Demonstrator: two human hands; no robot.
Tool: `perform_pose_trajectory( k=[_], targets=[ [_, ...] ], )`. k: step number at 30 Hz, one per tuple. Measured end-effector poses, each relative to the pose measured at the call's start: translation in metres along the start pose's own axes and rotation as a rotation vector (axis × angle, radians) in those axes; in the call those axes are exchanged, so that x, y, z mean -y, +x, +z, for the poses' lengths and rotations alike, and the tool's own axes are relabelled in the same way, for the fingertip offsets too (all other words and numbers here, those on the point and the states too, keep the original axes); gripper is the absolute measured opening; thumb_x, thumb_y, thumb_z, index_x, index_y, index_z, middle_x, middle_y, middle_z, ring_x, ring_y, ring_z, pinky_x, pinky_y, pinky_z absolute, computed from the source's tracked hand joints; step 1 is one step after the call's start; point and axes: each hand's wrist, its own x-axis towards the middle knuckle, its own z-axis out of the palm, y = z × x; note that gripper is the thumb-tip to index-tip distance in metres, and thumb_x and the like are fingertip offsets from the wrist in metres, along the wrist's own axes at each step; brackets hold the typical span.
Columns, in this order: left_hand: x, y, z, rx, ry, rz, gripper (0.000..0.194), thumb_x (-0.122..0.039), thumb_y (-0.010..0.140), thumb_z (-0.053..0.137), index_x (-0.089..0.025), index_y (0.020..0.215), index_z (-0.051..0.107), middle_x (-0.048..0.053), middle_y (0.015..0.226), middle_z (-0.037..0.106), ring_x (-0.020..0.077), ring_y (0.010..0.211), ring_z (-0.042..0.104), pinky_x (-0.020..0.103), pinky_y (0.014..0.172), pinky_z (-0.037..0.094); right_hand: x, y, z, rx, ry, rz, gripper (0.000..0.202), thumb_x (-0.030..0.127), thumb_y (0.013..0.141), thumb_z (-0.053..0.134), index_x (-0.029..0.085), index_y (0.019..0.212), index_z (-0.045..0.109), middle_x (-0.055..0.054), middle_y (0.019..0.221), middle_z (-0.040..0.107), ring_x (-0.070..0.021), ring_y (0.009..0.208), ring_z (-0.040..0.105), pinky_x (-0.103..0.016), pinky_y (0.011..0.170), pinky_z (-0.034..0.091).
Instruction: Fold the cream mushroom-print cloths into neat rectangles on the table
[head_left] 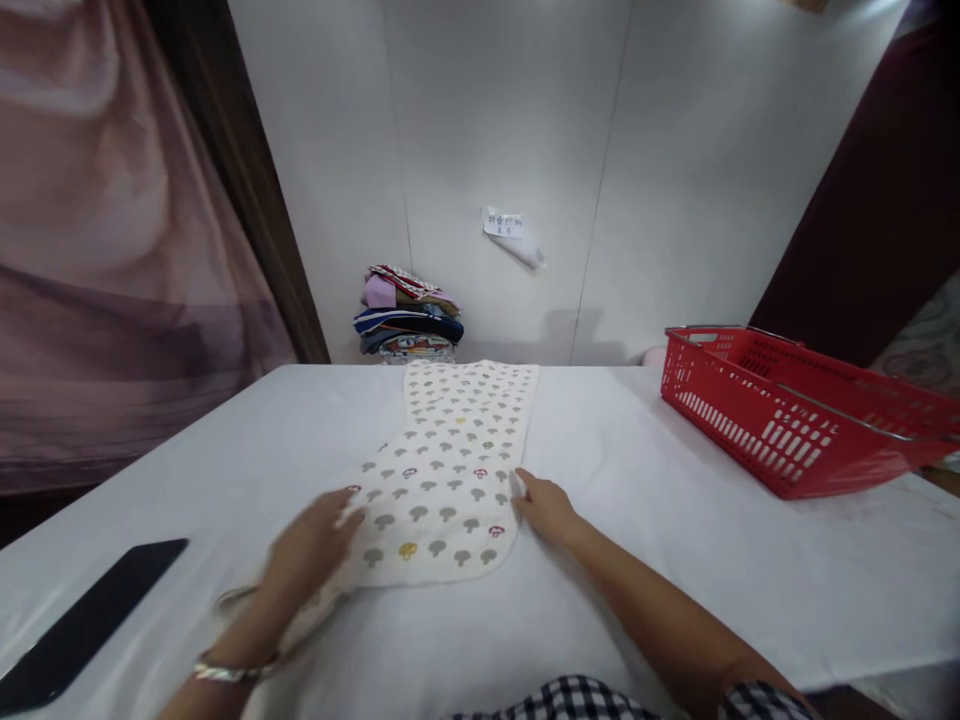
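Note:
A white cloth (442, 480) printed with grey, red and yellow mushrooms lies lengthwise on the white-covered table, its far end near the back edge. My left hand (315, 545), blurred by motion, has its fingers and thumb closed at the cloth's left edge. Under that wrist, part of the cloth is bunched and partly hidden by my forearm. My right hand (547, 508) pinches the right edge, thumb and fingertips together at the border. The near end is spread fairly flat, with a rounded corner near my right hand.
A red plastic basket (750, 430) stands on the right of the table (637, 570). A black flat slab (97, 615) lies at the left. Folded clothes (409, 315) are stacked by the back wall, beside a taped paper note (506, 225). A pink curtain (112, 250) hangs left.

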Motion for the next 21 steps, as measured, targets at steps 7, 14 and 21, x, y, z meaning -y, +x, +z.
perform_pose_trajectory(
  k=[7, 14, 21],
  targets=[
    [-0.041, -0.063, 0.126, 0.405, 0.472, 0.646, 0.034, -0.037, 0.07, 0.067, -0.022, 0.1, 0.064, 0.01, 0.111, 0.061, 0.0304, 0.102, 0.054, 0.043, 0.087, 0.041, 0.004, 0.008, 0.015, -0.015, 0.527, -0.014, 0.046, 0.023, 0.078, 0.057, 0.024, 0.124, 0.056, 0.001, 0.084, 0.067, -0.0129, 0.068, 0.059, -0.025, 0.062, 0.045],
    [-0.049, -0.044, 0.131, 0.387, 0.303, 0.485, 0.019, -0.027, 0.084, 0.046, -0.018, 0.077, 0.061, 0.008, 0.084, 0.063, 0.023, 0.085, 0.056, 0.036, 0.08, 0.041, 0.004, -0.014, 0.021, -0.015, 1.171, 0.184, 0.05, 0.027, 0.07, 0.068, 0.02, 0.116, 0.052, -0.002, 0.083, 0.065, -0.014, 0.061, 0.061, -0.023, 0.044, 0.048],
    [-0.06, -0.049, 0.125, 0.448, -0.624, -0.037, 0.037, -0.053, 0.074, 0.056, -0.017, 0.078, 0.06, 0.002, 0.074, 0.063, 0.0175, 0.072, 0.055, 0.029, 0.068, 0.043, 0.017, -0.033, 0.016, 0.146, 1.483, 0.299, 0.031, 0.033, 0.081, 0.064, 0.02, 0.106, 0.052, -0.008, 0.096, 0.069, -0.0176, 0.071, 0.068, -0.026, 0.051, 0.054]
  ],
)
